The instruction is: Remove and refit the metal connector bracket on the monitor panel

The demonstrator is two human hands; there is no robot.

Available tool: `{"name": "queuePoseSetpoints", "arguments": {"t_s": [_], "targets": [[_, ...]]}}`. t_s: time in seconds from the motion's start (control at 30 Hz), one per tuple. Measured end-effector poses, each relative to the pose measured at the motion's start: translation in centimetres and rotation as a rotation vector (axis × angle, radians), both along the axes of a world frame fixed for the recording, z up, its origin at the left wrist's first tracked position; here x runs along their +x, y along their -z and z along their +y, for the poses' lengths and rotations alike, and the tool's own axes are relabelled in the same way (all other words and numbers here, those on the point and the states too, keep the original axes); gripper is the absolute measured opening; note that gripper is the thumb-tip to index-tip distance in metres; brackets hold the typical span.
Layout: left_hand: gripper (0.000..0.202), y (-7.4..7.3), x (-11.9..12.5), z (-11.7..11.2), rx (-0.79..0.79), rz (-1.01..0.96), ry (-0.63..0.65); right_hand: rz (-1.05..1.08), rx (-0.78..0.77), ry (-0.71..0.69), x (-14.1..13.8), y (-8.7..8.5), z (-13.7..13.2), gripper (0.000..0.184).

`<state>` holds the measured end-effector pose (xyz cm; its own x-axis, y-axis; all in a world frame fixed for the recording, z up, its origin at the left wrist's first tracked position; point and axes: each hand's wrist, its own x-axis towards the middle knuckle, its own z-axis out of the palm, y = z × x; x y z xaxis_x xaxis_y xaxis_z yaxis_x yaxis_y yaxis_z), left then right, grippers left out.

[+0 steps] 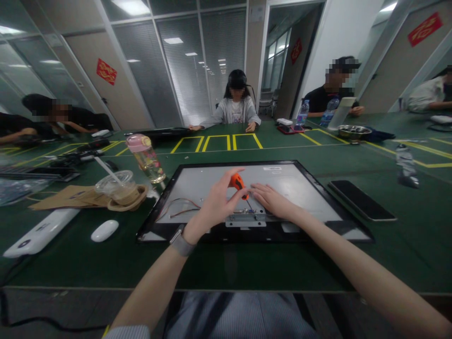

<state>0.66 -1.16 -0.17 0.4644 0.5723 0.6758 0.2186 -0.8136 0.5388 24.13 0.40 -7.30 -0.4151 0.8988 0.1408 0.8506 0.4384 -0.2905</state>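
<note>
An orange and black screwdriver (239, 184) leans with its thin shaft pointing down at a metal bracket (246, 220). My left hand (219, 194), with a watch at its wrist, curls its thumb and fingers around the handle. Beside the shaft, my right hand (273, 200) lies palm down with its fingers stretched out over a flat display panel (300, 183). The panel is pale grey on this side, framed in black, and the bracket sits at its near edge. Thin wires (181, 202) run across the panel's left part. The screwdriver's tip is too small to make out at the bracket.
Left of the panel are a pink-lidded bottle (146, 157), a plastic cup (122, 186) in a cardboard holder, a white mouse (105, 230) and a long white device (42, 233). A black phone (362, 200) lies to the right. Several people sit around the green table (197, 268).
</note>
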Motion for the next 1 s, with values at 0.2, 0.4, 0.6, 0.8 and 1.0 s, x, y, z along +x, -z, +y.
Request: {"name": "queuePoseSetpoints", "arguments": {"t_s": [0.2, 0.4, 0.6, 0.8, 1.0], "targets": [[0.057, -0.5, -0.7, 0.5, -0.055, -0.128, -0.014, 0.019, 0.026, -0.006, 0.3, 0.5, 0.1, 0.056], [0.045, -0.2, -1.0, 0.8, 0.031, -0.087, -0.061, 0.003, 0.032, -0.007, 0.3, 0.4, 0.1, 0.056], [0.040, 0.6, -0.7, 1.3, 0.066, -0.078, -0.060, 0.001, 0.023, -0.009, 0.2, 0.3, 0.1, 0.057], [0.042, 0.7, -0.8, 1.3, 0.067, -0.067, -0.064, 0.008, 0.008, -0.003, 0.1, 0.0, -0.1, 0.057], [0.041, 0.9, -0.6, 1.3, 0.045, -0.072, -0.049, 0.012, 0.016, -0.001, 0.1, 0.0, -0.1, 0.058]]}}
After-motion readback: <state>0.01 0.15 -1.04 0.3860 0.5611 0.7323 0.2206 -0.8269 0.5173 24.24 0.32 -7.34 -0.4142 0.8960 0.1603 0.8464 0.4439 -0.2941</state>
